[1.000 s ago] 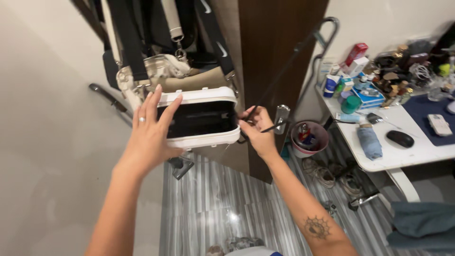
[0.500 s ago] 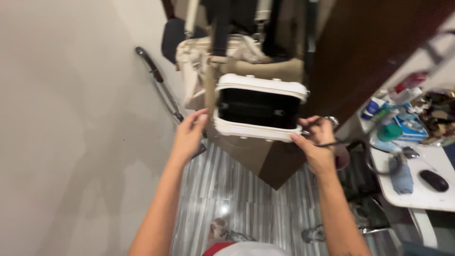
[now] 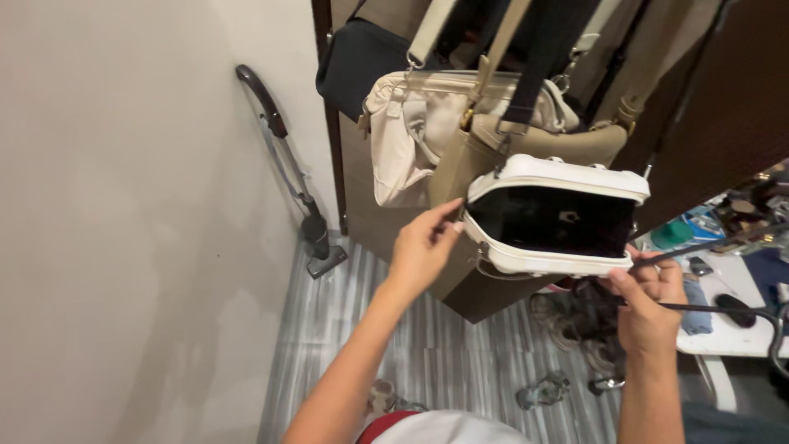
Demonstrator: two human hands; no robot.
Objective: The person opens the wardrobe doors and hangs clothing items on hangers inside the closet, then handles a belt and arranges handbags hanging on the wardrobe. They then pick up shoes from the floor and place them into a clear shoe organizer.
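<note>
White hard-shelled boxy handbag (image 3: 567,177), black inside, pale rim all round. Behind, cream soft fabric shoulder bag (image 3: 411,131) and tan leather tote (image 3: 559,144), black webbing strap (image 3: 534,57) crossing both. Navy soft pouch (image 3: 357,57) hanging up top left. Dark brown wooden door (image 3: 715,99) to the right. Grey-and-white striped floor (image 3: 444,353) below, off-white plain wall (image 3: 123,222) on the left. Black-and-grey upright vacuum cleaner (image 3: 304,205) leaning there. White tabletop (image 3: 740,329) at the edge, teal round lid (image 3: 674,233) beside.
</note>
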